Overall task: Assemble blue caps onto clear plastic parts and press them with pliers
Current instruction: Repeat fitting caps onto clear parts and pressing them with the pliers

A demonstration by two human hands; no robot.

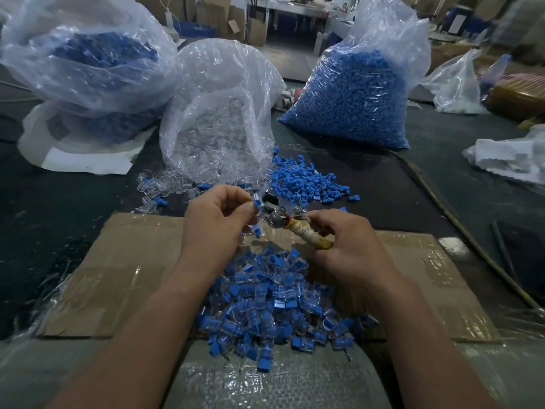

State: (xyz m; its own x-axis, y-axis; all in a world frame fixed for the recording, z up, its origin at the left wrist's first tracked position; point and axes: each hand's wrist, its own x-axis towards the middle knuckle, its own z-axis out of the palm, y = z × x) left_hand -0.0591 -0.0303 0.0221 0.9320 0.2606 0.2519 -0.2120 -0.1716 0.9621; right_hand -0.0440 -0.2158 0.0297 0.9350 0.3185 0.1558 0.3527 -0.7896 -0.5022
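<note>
Left hand (218, 222) pinches blue cap (257, 205); right hand (351, 249) grips pliers (306, 233); dark tabletop (73, 202) w/ cardboard (141, 261), boxes (256, 29) behind.

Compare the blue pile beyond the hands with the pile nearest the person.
The far pile is bare blue caps on the dark table; the near pile is caps fitted into clear parts, mostly on cardboard. The near pile looks bigger than the far pile. Both lie loose.

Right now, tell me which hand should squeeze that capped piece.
Right, probably. The right hand grips the pliers by their taped handles, head aimed at the capped piece, which the left hand pinches at its fingertips and need only steady.
</note>
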